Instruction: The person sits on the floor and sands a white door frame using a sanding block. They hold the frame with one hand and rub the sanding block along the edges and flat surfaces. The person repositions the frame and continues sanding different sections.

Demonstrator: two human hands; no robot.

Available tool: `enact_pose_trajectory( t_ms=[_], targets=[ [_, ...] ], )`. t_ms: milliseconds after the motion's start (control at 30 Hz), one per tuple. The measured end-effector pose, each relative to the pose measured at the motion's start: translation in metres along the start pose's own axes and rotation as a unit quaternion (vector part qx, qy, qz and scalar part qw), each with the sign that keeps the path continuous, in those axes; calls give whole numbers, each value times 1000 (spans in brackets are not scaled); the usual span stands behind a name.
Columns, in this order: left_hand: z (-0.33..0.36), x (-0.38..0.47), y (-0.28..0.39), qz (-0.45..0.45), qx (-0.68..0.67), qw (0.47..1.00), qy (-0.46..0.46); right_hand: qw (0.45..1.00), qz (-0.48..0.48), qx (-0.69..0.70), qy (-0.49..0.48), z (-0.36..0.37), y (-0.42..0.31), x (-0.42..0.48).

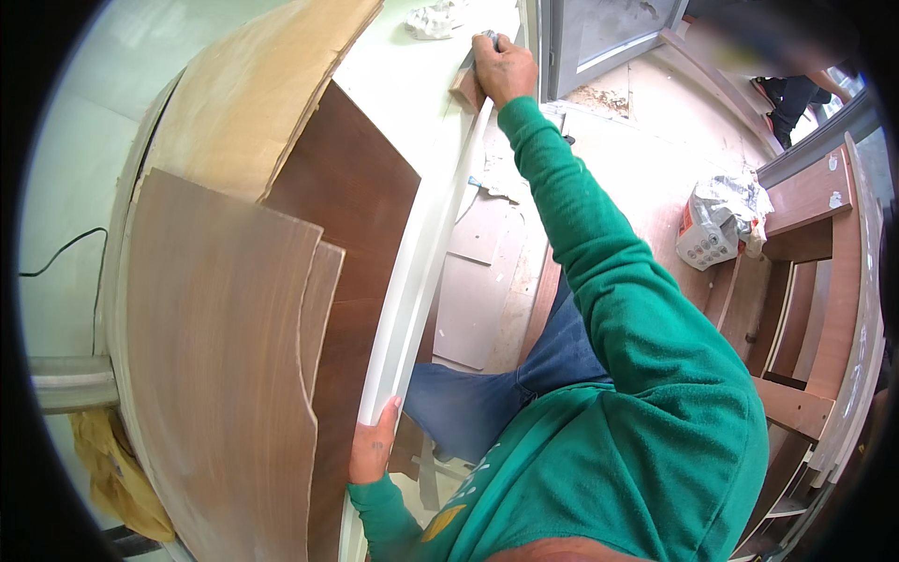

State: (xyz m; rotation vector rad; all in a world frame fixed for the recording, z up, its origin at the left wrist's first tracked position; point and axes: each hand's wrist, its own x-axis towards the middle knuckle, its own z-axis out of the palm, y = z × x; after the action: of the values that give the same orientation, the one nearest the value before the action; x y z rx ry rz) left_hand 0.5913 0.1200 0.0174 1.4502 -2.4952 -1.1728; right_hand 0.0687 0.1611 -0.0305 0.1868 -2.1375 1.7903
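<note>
My right hand, at the end of the outstretched green sleeve, is closed on a block-like tool with a wooden-looking end, at the far end of a white edge strip. Its exact kind is partly hidden by my fingers. My left hand rests over the near part of the same strip, thumb on its right side, fingers hidden. A white board and a dark brown panel lie left of the strip. A crumpled white wad sits on the white board.
Wood-grain sheets with rough edges overlap the brown panel on the left. Below lie a brush and flat board pieces. A white bucket holds crumpled plastic. An open wooden cabinet frame stands right; another person is at the upper right.
</note>
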Motion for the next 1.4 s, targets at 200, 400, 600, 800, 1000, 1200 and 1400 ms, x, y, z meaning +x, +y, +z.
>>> enact_pose_trajectory(
  t_ms=[200,400,600,800,1000,1200,1400],
  targets=[
    [-4,-2,-2,-46,-27,999,0,996,-52,-15,-72,-16,-18,-105],
    [-4,-4,1,-44,7,999,7,998,-43,-10,-54,-22,-23,-128],
    [-2,-2,19,-76,-12,997,-13,997,44,-65,-25,-8,3,-5],
    [-2,3,-28,-43,29,998,22,995,-9,10,-96,-31,-31,-149],
    [2,1,-22,-4,36,998,45,997,4,-54,-58,-11,-5,-54],
    [7,8,-32,-11,23,999,38,997,30,-54,-40,-9,21,27],
    [2,-4,-18,3,48,997,63,995,-48,8,-92,-21,-19,-112]
  ],
)
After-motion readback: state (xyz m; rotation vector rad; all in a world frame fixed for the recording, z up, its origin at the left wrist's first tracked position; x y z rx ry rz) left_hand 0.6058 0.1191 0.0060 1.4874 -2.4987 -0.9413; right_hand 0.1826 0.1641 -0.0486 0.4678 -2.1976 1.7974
